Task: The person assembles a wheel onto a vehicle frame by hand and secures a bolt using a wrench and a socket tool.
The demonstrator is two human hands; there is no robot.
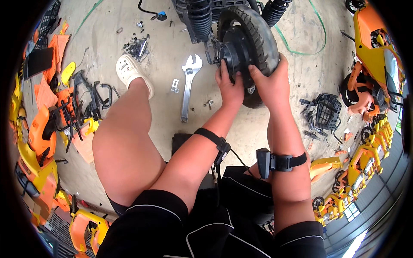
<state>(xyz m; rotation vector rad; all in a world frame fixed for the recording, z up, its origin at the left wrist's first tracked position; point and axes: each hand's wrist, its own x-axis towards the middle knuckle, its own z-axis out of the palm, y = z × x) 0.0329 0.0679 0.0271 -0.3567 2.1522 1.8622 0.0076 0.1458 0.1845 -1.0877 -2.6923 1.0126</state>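
A black wheel (pixel 264 36) with a knobby tyre and a thick round hub stands tilted between two coil shock absorbers (pixel 199 19) at the top of the view. My right hand (pixel 275 84) grips the tyre from the right, thumb against the inner side. On the near left, my left hand (pixel 231 89) has its fingers up along the hub by the axle end and its thumb against the wheel. Part of the left fingertips is hidden by the hub. A large silver adjustable wrench (pixel 186 92) lies on the floor left of my hands.
Nuts (pixel 209 104) and a small metal plate (pixel 175 85) lie near the wrench. A pile of screws (pixel 137 47) sits beyond my left shoe. Black brackets and a basket (pixel 328 112) are on the right. Orange and yellow body panels (pixel 41 129) and bikes (pixel 374 51) line both sides.
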